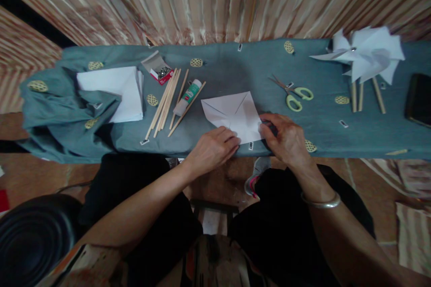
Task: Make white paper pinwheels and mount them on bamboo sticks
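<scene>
Probably a room in a home: a striped curtain (218,0) hangs at the far side, pineapple-print cloth (323,132) spreads before it, the floor (76,179) is tiled, and what looks like a black stool (33,242) stands near left.

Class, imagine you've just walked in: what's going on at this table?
A person's left hand touches the near edge of a white sheet with diagonal lines, the right hand its right edge. Scissors lie right of the sheet, in neither hand. Paper pinwheels lie farther right; to the left are a glue stick, wooden sticks, an open box and a paper stack.
</scene>
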Available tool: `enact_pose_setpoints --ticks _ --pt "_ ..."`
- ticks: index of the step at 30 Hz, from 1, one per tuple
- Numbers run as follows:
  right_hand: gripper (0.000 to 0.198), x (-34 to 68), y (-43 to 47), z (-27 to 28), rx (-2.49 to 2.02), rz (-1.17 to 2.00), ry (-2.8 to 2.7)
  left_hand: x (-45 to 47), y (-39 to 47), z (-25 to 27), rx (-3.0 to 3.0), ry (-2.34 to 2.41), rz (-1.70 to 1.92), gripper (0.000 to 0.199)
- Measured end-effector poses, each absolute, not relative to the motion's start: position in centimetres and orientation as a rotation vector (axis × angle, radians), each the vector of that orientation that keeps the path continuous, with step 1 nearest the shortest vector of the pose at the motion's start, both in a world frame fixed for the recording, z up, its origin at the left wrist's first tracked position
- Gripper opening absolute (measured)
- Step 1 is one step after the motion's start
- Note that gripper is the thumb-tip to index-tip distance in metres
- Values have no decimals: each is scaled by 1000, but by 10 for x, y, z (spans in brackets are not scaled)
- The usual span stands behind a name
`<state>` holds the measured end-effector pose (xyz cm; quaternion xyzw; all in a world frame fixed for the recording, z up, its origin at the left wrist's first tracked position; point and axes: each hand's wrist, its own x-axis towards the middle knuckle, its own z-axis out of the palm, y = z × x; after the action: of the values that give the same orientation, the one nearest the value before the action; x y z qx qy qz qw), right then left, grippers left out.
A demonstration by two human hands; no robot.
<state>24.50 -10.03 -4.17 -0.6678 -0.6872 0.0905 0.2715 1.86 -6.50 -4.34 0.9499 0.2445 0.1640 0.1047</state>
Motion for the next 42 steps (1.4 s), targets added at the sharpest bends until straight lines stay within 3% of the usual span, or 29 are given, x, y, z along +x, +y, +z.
enact_pose_setpoints --ticks 7,13,16,25,33,42 --pt "38 267 -102 -36 -1556 697 -1774 11 -67 -39 2777 765 542 23" --pt "19 261 -101 -29 -1414 1014 -1645 7 -68 -40 2761 719 569 19" --pt "7 253 -97 -33 -1386 998 -1588 8 -70 -39 2745 707 553 18" --pt "1 235 -81 -53 -1552 681 -1725 12 -79 -40 2673 794 499 28" --pt "3 226 -80 -56 -1612 493 -1848 11 -77 -43 2731 690 487 28" --pt "3 224 -79 -55 -1636 484 -1848 13 -77 -45 2742 686 525 26"
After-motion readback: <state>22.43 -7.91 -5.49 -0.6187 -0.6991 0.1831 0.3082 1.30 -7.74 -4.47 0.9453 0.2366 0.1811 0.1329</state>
